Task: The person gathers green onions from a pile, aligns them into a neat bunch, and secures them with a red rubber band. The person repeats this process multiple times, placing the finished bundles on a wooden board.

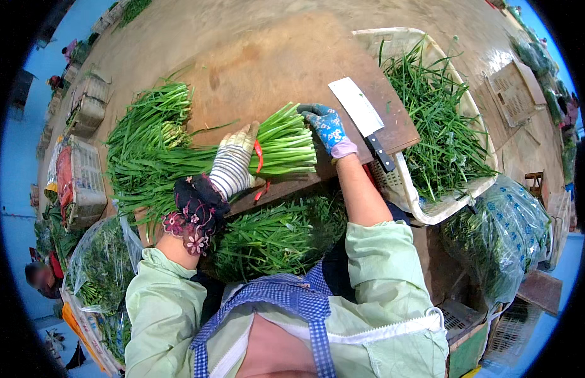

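Note:
My left hand [235,160], in a striped glove, is wrapped around a bunch of green chive-like stalks [285,146] lying on a brown wooden board [245,66]. A red tie [259,156] circles the bunch just beyond my fingers, with a loose end hanging below. The pale stalk ends point right. My right hand [326,125], in a blue flowered glove, is at those ends with its fingers bent; its thumb is hidden. To its right lies a cleaver [357,106], its black handle over the board's edge. More leafy bunches [148,118] are stacked at the board's left.
A white plastic basket [417,203] of loose green leaves [434,118] adjoins the board's right side. Cut greens [278,236] lie below the board, near my lap. Plastic bags of greens [500,241] stand on both sides. Crates [84,182] and another person [49,279] are at the left.

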Demonstrator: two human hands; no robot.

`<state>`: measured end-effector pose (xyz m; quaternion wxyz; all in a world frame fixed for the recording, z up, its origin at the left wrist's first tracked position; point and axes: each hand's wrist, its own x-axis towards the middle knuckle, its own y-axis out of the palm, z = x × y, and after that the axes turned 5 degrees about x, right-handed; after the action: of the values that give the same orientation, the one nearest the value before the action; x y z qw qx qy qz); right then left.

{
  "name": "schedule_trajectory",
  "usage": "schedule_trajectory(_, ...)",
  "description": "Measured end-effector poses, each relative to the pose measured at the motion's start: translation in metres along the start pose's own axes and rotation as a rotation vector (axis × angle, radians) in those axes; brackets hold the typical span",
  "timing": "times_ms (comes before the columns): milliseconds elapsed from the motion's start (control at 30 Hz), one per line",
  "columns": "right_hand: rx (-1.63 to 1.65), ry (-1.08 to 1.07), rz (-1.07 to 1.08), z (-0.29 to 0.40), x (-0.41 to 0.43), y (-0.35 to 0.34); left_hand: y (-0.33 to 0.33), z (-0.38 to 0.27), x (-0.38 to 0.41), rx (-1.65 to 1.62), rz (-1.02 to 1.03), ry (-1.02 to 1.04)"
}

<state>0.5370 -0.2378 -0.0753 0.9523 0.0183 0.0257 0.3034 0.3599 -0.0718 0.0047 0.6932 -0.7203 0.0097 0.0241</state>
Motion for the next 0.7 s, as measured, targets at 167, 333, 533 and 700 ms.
schedule_trajectory(167,-0.231,-0.004,0.068,0.015,0.014,-0.009,-0.002,0.002,-0.001,-0.008,0.019,0.023)
schedule_trajectory(333,-0.327,0.008,0.146,0.024,0.025,-0.005,-0.001,0.002,-0.001,-0.019,0.009,0.025)
schedule_trajectory(533,-0.481,-0.1,0.137,0.023,0.021,-0.014,0.003,0.006,-0.001,-0.054,-0.033,0.063)
schedule_trajectory(700,-0.665,-0.666,0.138,0.09,-0.016,0.008,0.004,0.009,-0.002,-0.05,0.022,0.011)
